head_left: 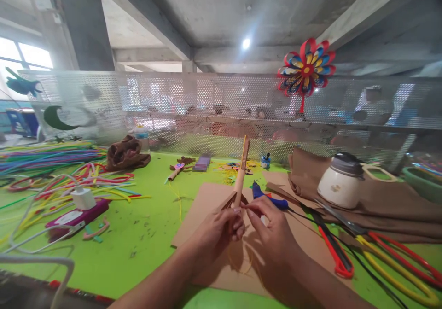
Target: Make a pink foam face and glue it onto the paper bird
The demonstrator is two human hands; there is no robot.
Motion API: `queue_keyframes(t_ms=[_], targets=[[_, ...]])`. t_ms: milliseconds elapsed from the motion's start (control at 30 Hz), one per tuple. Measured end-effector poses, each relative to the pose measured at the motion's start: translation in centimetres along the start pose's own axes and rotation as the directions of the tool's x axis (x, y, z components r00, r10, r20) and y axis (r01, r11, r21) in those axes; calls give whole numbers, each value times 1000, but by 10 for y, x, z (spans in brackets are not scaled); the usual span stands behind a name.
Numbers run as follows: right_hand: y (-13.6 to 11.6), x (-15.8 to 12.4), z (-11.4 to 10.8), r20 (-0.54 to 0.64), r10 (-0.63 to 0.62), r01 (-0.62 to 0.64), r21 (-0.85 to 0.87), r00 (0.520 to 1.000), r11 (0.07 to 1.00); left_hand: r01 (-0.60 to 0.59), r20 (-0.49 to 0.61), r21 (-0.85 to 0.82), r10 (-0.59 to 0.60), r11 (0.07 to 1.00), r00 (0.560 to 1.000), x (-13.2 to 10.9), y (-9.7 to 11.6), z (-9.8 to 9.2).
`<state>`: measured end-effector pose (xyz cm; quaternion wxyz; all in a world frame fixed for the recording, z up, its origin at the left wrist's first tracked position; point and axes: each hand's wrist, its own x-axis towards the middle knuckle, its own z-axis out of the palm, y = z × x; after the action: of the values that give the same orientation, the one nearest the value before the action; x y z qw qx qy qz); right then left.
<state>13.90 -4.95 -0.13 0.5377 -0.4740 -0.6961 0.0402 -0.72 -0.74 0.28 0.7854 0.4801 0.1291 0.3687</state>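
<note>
Tan paper roll [241, 176] upright, slightly tilted, brown flaps at base. Left hand [217, 233] pinches base; right hand [272, 228] fingertips pinch flap beside it, over cardboard [207, 198].

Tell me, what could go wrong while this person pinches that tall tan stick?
The tan stick, pinched only at its base by the left hand and right hand, might tip or bend. The blue glue gun lies just behind the right hand; if hot, its tip might burn that hand. Scissors nearby could nick a reaching hand.
</note>
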Motion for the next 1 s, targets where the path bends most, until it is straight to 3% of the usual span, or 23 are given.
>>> queue_keyframes(t_ms=[233, 400, 567, 800, 1000], targets=[[-5, 1, -5, 4, 35, -35, 24, 999, 999, 10, 53, -48, -7, 999, 999, -2, 1, 3], [4, 8, -18, -83, 47, -46, 15, 995, 999, -6, 70, -64, 10, 998, 997, -4, 6, 8], [13, 18, -31, -67, 94, -92, 32, 993, 995, 14, 92, -78, -6, 997, 996, -3, 6, 8], [14, 20, -38, -135, 255, -233, 158, 958, 960, -25, 61, -78, 30, 997, 998, -4, 10, 8], [10, 15, -24, -110, 420, -375, 293, 901, 880, -111, 12, -56, 112, 992, 994, -4, 16, 9]])
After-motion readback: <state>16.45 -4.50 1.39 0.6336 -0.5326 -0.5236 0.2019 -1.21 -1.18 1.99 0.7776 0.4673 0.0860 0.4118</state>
